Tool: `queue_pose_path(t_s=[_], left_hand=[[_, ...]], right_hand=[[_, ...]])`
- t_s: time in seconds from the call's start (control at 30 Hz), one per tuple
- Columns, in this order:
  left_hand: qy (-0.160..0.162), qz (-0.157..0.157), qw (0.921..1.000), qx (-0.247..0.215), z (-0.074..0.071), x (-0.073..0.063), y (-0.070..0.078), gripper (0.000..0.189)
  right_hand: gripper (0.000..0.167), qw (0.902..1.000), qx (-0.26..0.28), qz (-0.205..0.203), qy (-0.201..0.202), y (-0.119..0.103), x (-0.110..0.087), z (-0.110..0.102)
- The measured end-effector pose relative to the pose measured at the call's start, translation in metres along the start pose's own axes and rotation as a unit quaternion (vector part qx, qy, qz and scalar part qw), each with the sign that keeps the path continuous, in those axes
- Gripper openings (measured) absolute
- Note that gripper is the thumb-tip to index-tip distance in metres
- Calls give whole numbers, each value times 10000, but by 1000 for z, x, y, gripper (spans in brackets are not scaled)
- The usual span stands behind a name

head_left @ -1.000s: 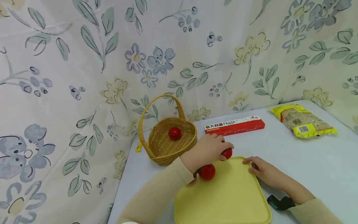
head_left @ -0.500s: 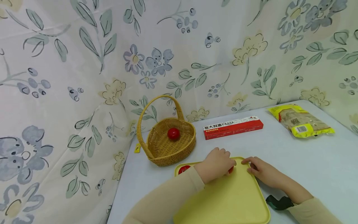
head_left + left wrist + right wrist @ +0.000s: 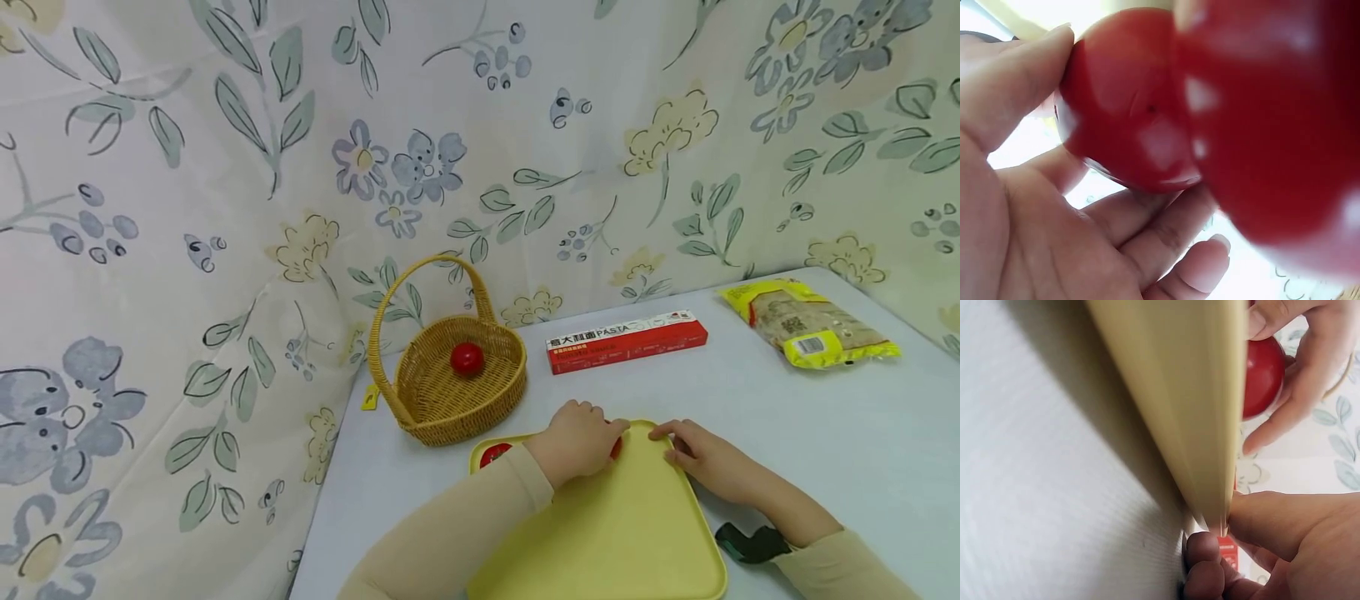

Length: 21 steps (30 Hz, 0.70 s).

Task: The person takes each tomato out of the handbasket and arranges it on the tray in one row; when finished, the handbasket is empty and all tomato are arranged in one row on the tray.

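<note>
My left hand (image 3: 573, 446) grips a glossy red tomato (image 3: 1125, 106) over the far part of the yellow tray (image 3: 622, 533), thumb on one side and fingers beneath in the left wrist view. In the head view most of this tomato is hidden behind the hand. Another tomato (image 3: 1272, 125) looms large and blurred close to the left wrist camera. At the tray's far left corner a red tomato (image 3: 493, 454) shows past the sleeve. My right hand (image 3: 708, 458) pinches the tray's right rim near the far corner, thumb above and fingers below in the right wrist view.
A wicker basket (image 3: 457, 421) with a tall handle stands behind the tray at left, one red tomato (image 3: 467, 359) inside. Farther back lie a red and white pasta box (image 3: 627, 342) and a yellow plastic bag (image 3: 806, 323). A floral cloth (image 3: 480, 150) hangs behind the table.
My left hand has moved down and slightly right with the tomato, from the tray's far edge onto the tray area. Over the last half second it barely moves. The right hand stays in place.
</note>
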<state>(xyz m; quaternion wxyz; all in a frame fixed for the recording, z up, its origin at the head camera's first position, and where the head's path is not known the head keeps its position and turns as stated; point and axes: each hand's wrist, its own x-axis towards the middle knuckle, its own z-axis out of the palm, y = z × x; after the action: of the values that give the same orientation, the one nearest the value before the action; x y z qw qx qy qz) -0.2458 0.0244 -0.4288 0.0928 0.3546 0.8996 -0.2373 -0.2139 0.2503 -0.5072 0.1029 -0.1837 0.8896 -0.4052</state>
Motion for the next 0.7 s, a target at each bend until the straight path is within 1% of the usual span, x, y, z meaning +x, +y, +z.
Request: queue_pose_path(t_s=[0.1, 0.2, 0.27, 0.33, 0.4, 0.43, 0.47, 0.53, 0.6, 0.63, 0.7], left_hand=[[-10, -60, 9999, -111, -2, -1, -1, 62], [45, -101, 9995, -283, -8, -5, -7, 67], [201, -84, 9988, -442, -15, -9, -15, 67], [415, -72, 9976, -551, -26, -14, -27, 65], [718, -110, 9950, -678, -39, -20, -44, 61], [833, -189, 9937, -722, -45, -24, -54, 59], [904, -309, 9924, -777, -52, -28, -64, 58], [1059, -635, 9881, -912, -60, -34, -86, 54], [1142, -998, 9827, -1065, -63, -39, -108, 47], [1174, -1127, 9791, -1216, -62, -41, -119, 44], [1237, -1366, 9691, -1638, -55, -42, -141, 39]], right_hand=[[28, 10000, -23, -32, 25, 1, -1, 0], [29, 10000, 10, -52, 17, 1, -1, 0], [29, 10000, 48, -35, 1, 1, -1, 0], [30, 10000, 69, -1, -22, 0, -1, 0], [30, 10000, 74, 20, -21, 0, -1, -1], [31, 10000, 75, 25, -17, 0, -1, -2], [31, 10000, 77, 21, -12, -1, -1, -2], [31, 10000, 60, -9, 13, -1, -1, -2], [31, 10000, 52, -23, 22, -1, -1, -2], [31, 10000, 50, -25, 23, -1, -1, -1], [31, 10000, 42, 2, 12, -1, -1, -1]])
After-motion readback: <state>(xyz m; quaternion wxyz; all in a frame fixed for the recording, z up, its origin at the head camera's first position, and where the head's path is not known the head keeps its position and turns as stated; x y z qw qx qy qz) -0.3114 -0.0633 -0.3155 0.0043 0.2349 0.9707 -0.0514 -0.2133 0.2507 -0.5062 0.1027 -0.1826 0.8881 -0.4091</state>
